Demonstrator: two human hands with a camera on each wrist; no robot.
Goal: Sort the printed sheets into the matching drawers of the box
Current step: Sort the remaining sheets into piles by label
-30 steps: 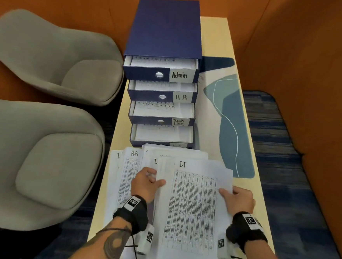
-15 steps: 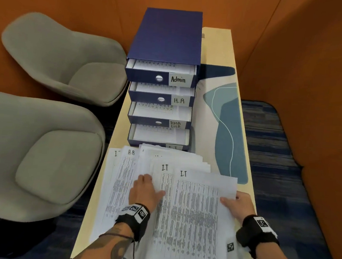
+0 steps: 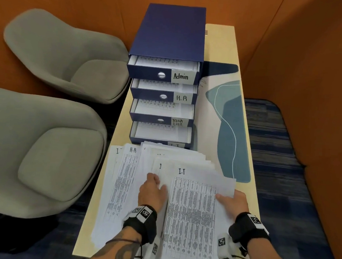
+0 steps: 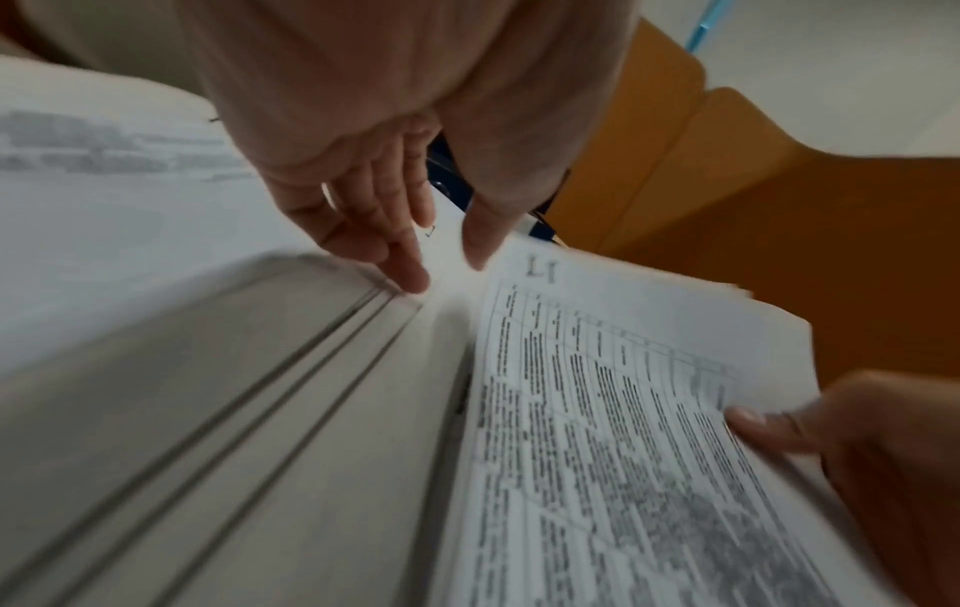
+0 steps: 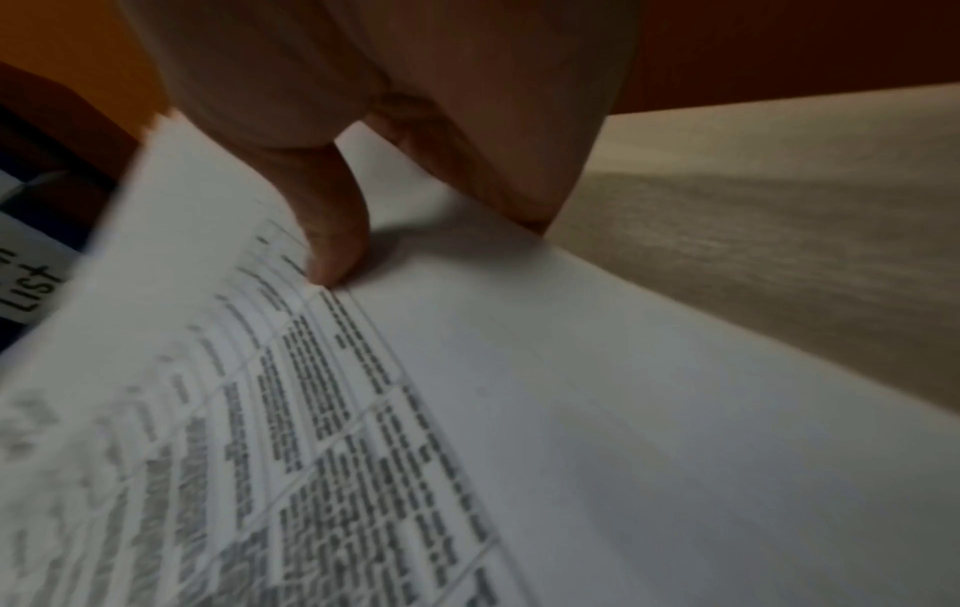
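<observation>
Right hand [image 3: 235, 202] grip: thumb on top of the right edge of the I.T sheet [image 3: 192, 217], fingers beneath, clamped on it. The right wrist view shows the thumb [image 5: 332, 230] pressing the printed face while the sheet's left part lifts off the paper below. Left hand [image 3: 151, 190] grip: fingers apart and extended, holding nothing. The fingertips [image 4: 410, 275] rest on the fanned edges of the loose sheets just left of the I.T sheet; the thumb lies at that sheet's left edge.

The spread of printed sheets [image 3: 126, 182] covers the near end of the pale tabletop [image 3: 245, 187]. It fans out leftward; one visible heading reads H.R [image 3: 133, 150], and others are partly covered. The top edge of the pile overlaps the front of the lowest drawer.

Beyond the pile stands the blue drawer box [image 3: 171, 32], four drawers pulled out in steps, each with white sheets inside. From the bottom: a drawer [image 3: 161, 133] whose label is mostly hidden by the pile, the Task List drawer [image 3: 161, 120], the H.R drawer [image 3: 163, 96] and the Admin drawer [image 3: 161, 75].

A teal-patterned mat [image 3: 231, 121] lies on the tabletop right of the box. Two grey chairs [image 3: 43, 148] stand to the left, against orange walls.
</observation>
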